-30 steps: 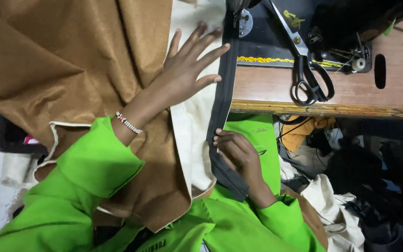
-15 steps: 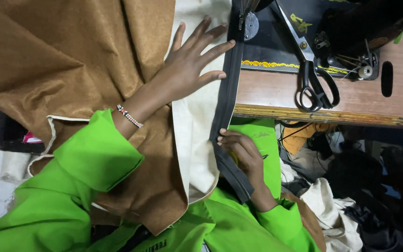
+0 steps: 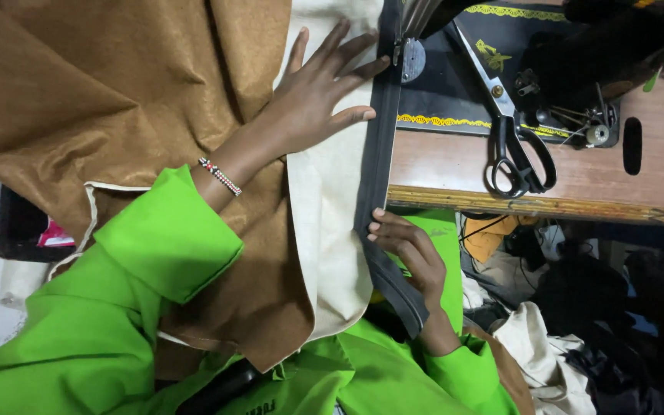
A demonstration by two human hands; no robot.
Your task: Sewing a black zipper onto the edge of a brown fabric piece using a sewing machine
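Two hands work the cloth at your sewing table (image 3: pixel 455 165). Your left hand (image 3: pixel 313 100) lies flat, fingers spread, on the cream fabric (image 3: pixel 332 223), with brown fabric (image 3: pixel 117 84) at its nine o'clock. Your right hand (image 3: pixel 409 246) pinches the dark zipper tape (image 3: pixel 378 169), which runs along the cream edge toward twelve o'clock under the black sewing machine (image 3: pixel 578 46). Black-handled scissors (image 3: pixel 512 146) rest at the tape's three o'clock. A pink package (image 3: pixel 54 234) shows far at nine o'clock.
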